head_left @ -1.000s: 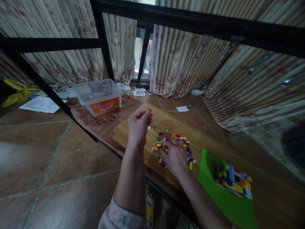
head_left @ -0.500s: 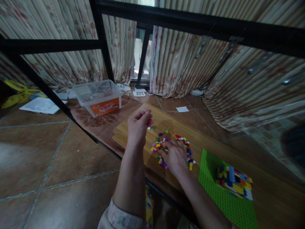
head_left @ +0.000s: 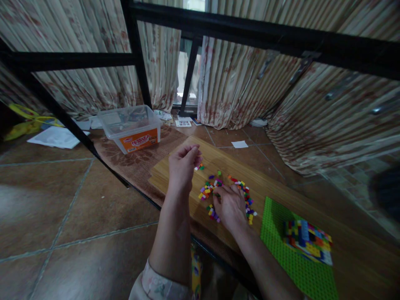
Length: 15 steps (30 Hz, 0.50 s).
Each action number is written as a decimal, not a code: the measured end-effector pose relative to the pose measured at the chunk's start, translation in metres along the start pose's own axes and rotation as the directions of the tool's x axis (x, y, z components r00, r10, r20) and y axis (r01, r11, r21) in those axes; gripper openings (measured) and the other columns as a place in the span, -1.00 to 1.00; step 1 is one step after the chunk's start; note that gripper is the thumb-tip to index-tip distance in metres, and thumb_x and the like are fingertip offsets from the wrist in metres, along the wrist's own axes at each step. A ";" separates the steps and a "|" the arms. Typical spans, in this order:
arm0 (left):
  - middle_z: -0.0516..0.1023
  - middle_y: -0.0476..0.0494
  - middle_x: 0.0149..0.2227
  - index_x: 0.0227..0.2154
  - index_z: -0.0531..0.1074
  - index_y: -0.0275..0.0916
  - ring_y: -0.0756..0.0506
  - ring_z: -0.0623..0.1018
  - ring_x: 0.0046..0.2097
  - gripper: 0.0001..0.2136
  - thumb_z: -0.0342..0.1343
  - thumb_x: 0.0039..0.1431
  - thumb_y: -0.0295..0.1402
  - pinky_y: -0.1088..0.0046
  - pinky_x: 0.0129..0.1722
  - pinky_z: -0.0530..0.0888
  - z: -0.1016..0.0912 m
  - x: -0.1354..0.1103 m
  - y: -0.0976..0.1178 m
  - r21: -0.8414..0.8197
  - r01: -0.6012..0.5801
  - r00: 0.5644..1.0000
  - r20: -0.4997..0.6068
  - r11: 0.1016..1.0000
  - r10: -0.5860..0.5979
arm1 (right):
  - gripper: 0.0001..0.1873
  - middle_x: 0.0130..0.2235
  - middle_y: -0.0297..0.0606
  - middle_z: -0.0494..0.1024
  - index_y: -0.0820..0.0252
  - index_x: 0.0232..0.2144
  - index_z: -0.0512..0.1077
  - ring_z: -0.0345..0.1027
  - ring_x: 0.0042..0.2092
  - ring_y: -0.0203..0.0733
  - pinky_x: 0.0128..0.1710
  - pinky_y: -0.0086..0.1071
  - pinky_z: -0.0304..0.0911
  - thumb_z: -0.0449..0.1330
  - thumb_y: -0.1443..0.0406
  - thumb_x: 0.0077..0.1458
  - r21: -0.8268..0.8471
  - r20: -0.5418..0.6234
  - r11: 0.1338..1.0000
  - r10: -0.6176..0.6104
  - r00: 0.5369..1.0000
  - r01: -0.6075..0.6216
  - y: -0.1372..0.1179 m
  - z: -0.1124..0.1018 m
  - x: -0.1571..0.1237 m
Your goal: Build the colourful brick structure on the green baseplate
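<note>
My left hand [head_left: 183,168] is raised over the far left part of the wooden board, thumb against curled fingers; anything in its pinch is too small to make out. Just beyond it lies a small cluster of bricks [head_left: 201,166]. My right hand [head_left: 231,207] reaches down into a loose pile of small coloured toy bricks [head_left: 206,191], its thumb and fingers bent together. Whatever sits at those fingertips is hidden. To the right, a multicoloured block of joined bricks [head_left: 308,239] rests on a green studded baseplate [head_left: 275,241].
The wooden board [head_left: 175,162] lies on a brown cloth [head_left: 131,175]. A clear plastic tub [head_left: 131,129] with an orange label stands at the back left. Black metal frame bars [head_left: 139,66] cross the view before curtains [head_left: 231,83]. White paper [head_left: 239,144] lies on the tiled floor.
My right thumb has drawn in towards the fingers over the pile. My left hand keeps its pinch almost in place. The whole view has shifted slightly.
</note>
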State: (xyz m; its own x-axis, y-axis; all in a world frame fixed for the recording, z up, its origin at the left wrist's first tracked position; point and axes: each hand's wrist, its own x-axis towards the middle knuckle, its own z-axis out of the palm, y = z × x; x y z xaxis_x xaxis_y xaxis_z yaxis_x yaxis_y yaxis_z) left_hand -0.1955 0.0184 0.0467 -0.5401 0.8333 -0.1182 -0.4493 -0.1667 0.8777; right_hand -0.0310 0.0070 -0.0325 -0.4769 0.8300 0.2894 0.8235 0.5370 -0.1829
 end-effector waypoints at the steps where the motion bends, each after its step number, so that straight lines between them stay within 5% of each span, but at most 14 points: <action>1: 0.51 -0.02 -0.49 -0.42 0.51 -0.28 0.09 0.42 -0.51 -0.86 0.23 -0.09 -0.36 0.59 -0.49 0.33 0.000 0.000 0.000 0.000 0.001 1.000 -0.001 1.000 -0.001 | -0.88 -0.32 -0.23 0.55 0.09 -0.38 0.47 0.30 -0.17 -0.02 -0.11 -0.14 0.13 0.16 0.39 0.03 0.017 -0.006 1.000 0.007 1.000 -0.007 0.001 0.000 0.000; 7: 0.51 -0.04 -0.48 -0.42 0.51 -0.30 0.10 0.42 -0.51 -0.86 0.24 -0.10 -0.37 0.61 -0.49 0.34 0.001 0.001 0.000 -0.016 -0.004 1.000 0.009 1.000 0.004 | -0.78 -0.21 -0.22 0.53 0.10 -0.25 0.47 0.38 -0.12 -0.08 -0.06 -0.20 0.25 0.09 0.40 0.06 0.299 -0.057 0.948 0.133 0.990 -0.110 0.004 -0.016 -0.005; 15: 0.51 -0.05 -0.49 -0.45 0.51 -0.31 0.06 0.46 -0.50 -0.80 0.29 -0.15 -0.31 0.58 -0.48 0.37 0.017 -0.007 -0.007 0.110 0.013 0.993 0.117 0.994 -0.026 | -0.83 -0.22 -0.27 0.50 0.10 -0.23 0.45 0.45 -0.23 -0.22 -0.22 -0.34 0.39 0.15 0.30 0.08 0.707 -0.125 0.685 0.366 0.922 -0.176 0.021 -0.060 -0.047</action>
State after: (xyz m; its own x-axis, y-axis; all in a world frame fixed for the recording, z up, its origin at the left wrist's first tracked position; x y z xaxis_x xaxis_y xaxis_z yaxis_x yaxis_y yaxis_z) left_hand -0.1769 0.0229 0.0495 -0.4416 0.8931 -0.0856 -0.3751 -0.0971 0.9219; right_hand 0.0269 -0.0301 0.0067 -0.1003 0.9429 0.3177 0.4306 0.3290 -0.8404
